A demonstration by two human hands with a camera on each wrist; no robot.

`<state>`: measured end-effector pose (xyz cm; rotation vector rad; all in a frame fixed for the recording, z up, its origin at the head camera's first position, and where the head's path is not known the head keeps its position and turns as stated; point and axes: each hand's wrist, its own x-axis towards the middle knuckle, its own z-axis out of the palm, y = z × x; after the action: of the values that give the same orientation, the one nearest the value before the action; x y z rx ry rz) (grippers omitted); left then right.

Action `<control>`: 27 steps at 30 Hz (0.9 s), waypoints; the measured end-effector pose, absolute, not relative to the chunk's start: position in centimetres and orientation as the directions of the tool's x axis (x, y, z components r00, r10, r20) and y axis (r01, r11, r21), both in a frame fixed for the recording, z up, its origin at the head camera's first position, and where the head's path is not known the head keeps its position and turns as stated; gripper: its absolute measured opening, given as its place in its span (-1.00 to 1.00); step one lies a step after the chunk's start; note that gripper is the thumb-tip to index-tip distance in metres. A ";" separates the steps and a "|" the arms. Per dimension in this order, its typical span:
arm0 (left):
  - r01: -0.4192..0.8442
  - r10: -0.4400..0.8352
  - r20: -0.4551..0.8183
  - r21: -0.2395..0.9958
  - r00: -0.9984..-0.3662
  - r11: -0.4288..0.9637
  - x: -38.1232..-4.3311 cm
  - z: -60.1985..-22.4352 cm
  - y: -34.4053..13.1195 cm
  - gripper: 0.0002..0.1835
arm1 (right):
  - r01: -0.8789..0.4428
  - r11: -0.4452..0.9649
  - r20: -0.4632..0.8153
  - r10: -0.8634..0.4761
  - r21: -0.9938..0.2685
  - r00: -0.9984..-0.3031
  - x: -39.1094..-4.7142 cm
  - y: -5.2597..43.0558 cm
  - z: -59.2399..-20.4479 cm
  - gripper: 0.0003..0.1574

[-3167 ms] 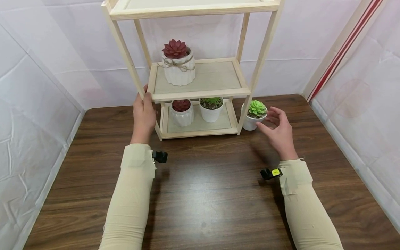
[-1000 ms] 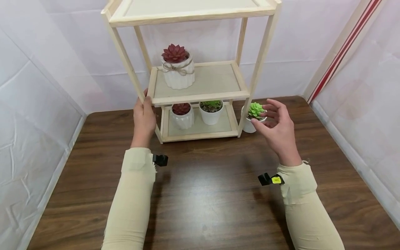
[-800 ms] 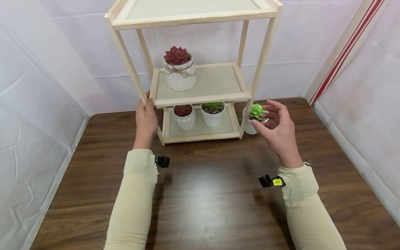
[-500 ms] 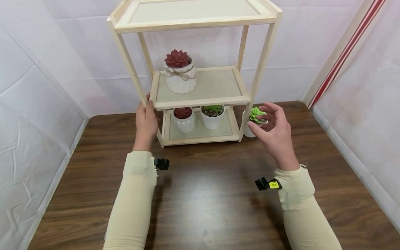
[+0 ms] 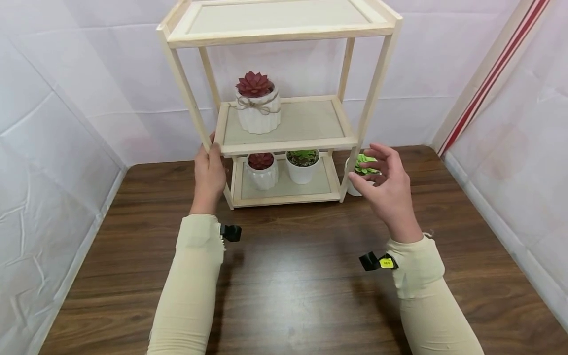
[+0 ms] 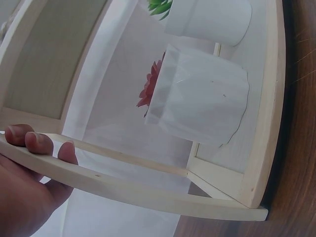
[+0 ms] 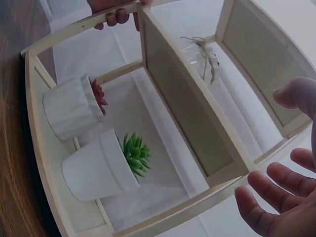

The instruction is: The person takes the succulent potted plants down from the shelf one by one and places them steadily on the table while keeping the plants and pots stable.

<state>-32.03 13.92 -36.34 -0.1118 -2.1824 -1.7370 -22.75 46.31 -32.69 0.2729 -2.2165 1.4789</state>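
Note:
A three-tier wooden shelf (image 5: 288,146) stands at the back of the table. My left hand (image 5: 208,172) grips its left front post beside the middle tier; in the left wrist view the fingers (image 6: 39,143) curl over the post. My right hand (image 5: 390,195) is held with fingers spread by the right front post, partly hiding a potted green succulent (image 5: 362,159) on the table. In the right wrist view, nothing lies between its fingers. A red succulent in a twine-tied white pot (image 5: 259,118) sits on the middle tier, at its left.
The bottom tier holds a smaller red succulent in a ribbed white pot (image 5: 264,178) and a green succulent in a smooth white pot (image 5: 301,172). White cloth walls (image 5: 443,64) enclose the dark wooden table (image 5: 288,276) behind and at both sides.
My right hand has drawn back from the side of the green succulent's pot and shifted left toward the right post. The left hand keeps its grip. The head view has tilted slightly up.

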 end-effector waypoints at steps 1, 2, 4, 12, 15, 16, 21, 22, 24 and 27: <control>0.276 -0.152 0.318 0.929 -0.936 0.246 -32.0 -36.4 13.9 -0.54 | -0.406 0.405 0.477 0.087 -0.819 -0.875 -22.7 46.2 -32.6 -0.21; 0.273 -0.153 0.316 0.930 -0.936 0.248 -32.0 -36.4 13.9 -0.54 | -0.407 0.405 0.478 0.087 -0.819 -0.874 -22.7 46.1 -32.6 -0.21; 0.266 -0.152 0.309 0.931 -0.939 0.248 -31.8 -36.2 13.9 -0.54 | -0.409 0.404 0.479 0.084 -0.818 -0.874 -22.7 45.9 -32.6 -0.22; 0.268 -0.143 0.306 0.934 -0.941 0.234 -30.0 -34.3 14.4 -0.52 | -0.425 0.395 0.491 0.080 -0.815 -0.867 -22.7 45.4 -32.2 -0.24; 0.276 -0.142 0.316 0.930 -0.938 0.243 -29.8 -34.1 14.6 -0.52 | -0.429 0.385 0.495 0.086 -0.817 -0.865 -22.7 45.2 -32.0 -0.24; 0.276 -0.141 0.317 0.928 -0.938 0.250 -29.8 -34.1 14.6 -0.52 | -0.431 0.383 0.497 0.088 -0.817 -0.863 -22.7 45.2 -32.0 -0.24; 0.264 -0.141 0.308 0.927 -0.941 0.266 -29.9 -34.1 14.6 -0.52 | -0.435 0.384 0.504 0.096 -0.814 -0.859 -22.7 45.0 -31.9 -0.25; 0.261 -0.142 0.306 0.928 -0.941 0.265 -29.9 -34.1 14.6 -0.52 | -0.432 0.387 0.502 0.096 -0.814 -0.860 -22.7 45.0 -31.9 -0.25; 0.259 -0.142 0.304 0.928 -0.942 0.267 -29.9 -34.1 14.6 -0.51 | -0.425 0.396 0.498 0.097 -0.814 -0.862 -22.8 45.1 -32.0 -0.25; 0.261 -0.141 0.306 0.927 -0.941 0.270 -29.9 -34.0 14.6 -0.51 | -0.418 0.407 0.492 0.095 -0.812 -0.865 -23.1 45.4 -32.4 -0.22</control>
<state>-29.88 14.63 -34.02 -0.1097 -2.2177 -1.7168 -23.12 45.44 -32.40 0.2745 -2.2005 1.4653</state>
